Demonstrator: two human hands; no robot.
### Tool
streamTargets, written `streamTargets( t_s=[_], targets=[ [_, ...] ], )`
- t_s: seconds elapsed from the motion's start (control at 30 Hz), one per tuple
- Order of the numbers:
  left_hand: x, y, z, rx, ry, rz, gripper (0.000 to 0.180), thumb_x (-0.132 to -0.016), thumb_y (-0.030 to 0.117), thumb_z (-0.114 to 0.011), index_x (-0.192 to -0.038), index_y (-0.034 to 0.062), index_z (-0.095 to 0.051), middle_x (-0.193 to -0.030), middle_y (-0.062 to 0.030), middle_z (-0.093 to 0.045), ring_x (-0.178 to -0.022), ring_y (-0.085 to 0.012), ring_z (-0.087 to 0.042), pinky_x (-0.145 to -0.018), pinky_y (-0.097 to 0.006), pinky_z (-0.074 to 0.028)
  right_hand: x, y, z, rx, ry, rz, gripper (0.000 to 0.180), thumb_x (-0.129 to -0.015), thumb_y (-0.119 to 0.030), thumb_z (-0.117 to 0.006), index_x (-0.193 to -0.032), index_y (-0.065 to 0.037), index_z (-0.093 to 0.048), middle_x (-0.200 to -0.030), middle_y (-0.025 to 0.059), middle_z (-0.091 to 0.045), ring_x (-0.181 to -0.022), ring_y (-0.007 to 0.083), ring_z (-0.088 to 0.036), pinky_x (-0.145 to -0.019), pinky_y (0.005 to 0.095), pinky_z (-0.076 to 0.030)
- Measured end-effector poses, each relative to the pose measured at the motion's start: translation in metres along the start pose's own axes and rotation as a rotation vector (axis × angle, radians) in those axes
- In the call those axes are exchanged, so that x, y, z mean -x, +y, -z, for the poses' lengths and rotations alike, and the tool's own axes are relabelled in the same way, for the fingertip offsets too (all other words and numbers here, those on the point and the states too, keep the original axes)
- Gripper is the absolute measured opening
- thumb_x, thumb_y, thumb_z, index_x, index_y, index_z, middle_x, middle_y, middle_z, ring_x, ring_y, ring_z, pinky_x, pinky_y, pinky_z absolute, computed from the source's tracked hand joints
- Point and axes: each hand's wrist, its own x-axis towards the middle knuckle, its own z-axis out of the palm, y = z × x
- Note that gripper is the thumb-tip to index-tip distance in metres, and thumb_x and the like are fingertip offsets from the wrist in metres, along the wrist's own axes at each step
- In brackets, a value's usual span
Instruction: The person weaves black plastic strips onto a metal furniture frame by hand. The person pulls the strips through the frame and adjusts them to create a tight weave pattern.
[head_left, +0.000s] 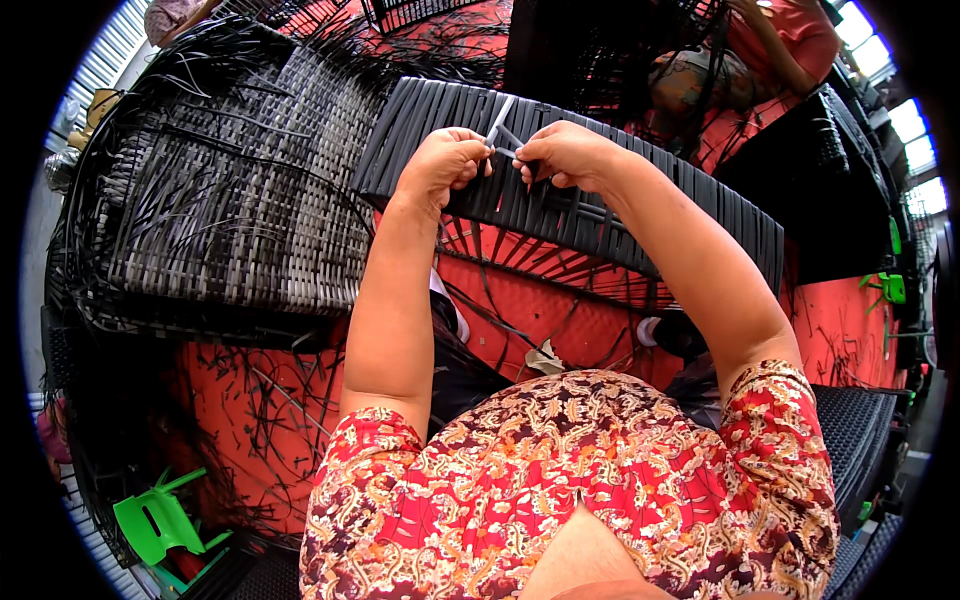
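Note:
Both my arms reach forward over a long woven frame wound with dark flat strips. My left hand is closed in a pinch on a light grey strip that rises from the frame's top. My right hand pinches the other part of the strip, just right of it. Between the fingertips the strip crosses a darker grey piece. Whether both ends belong to one strip I cannot tell. Below the hands, the frame's near side shows open bars with dark strips fanned across them.
At left stands a large black-and-grey woven panel with many loose strip ends. Strip scraps litter the red floor. A green plastic chair sits at lower left, and another green seat at right. A person in red sits at the far right.

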Motion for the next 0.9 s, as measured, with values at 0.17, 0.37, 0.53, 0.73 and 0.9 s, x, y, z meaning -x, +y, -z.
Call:
streamTargets(
  t_s=[0.17,0.37,0.53,0.73,0.9],
  targets=[
    [0.005,-0.005,0.002,0.023,-0.015,-0.045,0.007,-0.080,0.006,-0.053,-0.084,0.0011,-0.056,-0.064,-0.0074,-0.059,-0.042,-0.0043,-0.044,-0.035,-0.016,-0.031,-0.007,-0.013,-0.010,0.289,-0.058,0.059,0.019,-0.084,-0.021,-0.055,-0.075,-0.006,-0.062,-0.064,0.0001,-0.059,-0.050,0.0051,-0.046,-0.041,0.0200,-0.029],
    [0.009,-0.002,-0.001,0.023,0.005,-0.002,0.007,-0.081,0.005,-0.053,-0.085,0.0010,-0.056,-0.064,-0.0082,-0.060,-0.043,-0.0056,-0.047,-0.036,-0.017,-0.035,-0.013,-0.007,-0.004,0.242,-0.065,0.082,0.019,-0.084,-0.022,-0.055,-0.074,-0.007,-0.060,-0.065,0.0002,-0.059,-0.052,0.0063,-0.047,-0.043,0.0202,-0.031],
    [0.005,-0.003,0.001,0.021,0.014,-0.006,0.007,-0.080,0.006,-0.054,-0.084,0.0014,-0.056,-0.064,-0.0085,-0.060,-0.042,-0.0052,-0.046,-0.036,-0.017,-0.034,-0.006,0.015,0.000,-0.307,-0.023,0.056,0.010,-0.085,-0.016,-0.054,-0.087,-0.007,-0.059,-0.073,0.0011,-0.060,-0.064,0.0062,-0.055,-0.045,0.0176,-0.033],
    [0.002,-0.010,0.001,0.051,0.023,-0.090,0.008,-0.078,0.006,-0.054,-0.084,0.0005,-0.057,-0.065,-0.0083,-0.060,-0.042,-0.0046,-0.045,-0.037,-0.016,-0.034,-0.008,0.010,0.004,-0.293,-0.061,-0.029,0.009,-0.084,-0.013,-0.056,-0.084,-0.005,-0.060,-0.068,0.0035,-0.060,-0.058,0.0065,-0.054,-0.040,0.0151,-0.031],
    [0.000,-0.013,0.001,0.031,0.010,-0.141,0.010,-0.078,0.005,-0.054,-0.086,-0.0007,-0.057,-0.066,-0.0081,-0.060,-0.043,-0.0045,-0.045,-0.038,-0.016,-0.034,-0.018,0.002,0.011,-0.200,-0.122,-0.082,0.010,-0.082,-0.012,-0.057,-0.080,-0.002,-0.060,-0.065,0.0047,-0.059,-0.053,0.0061,-0.054,-0.035,0.0143,-0.026]
  ],
)
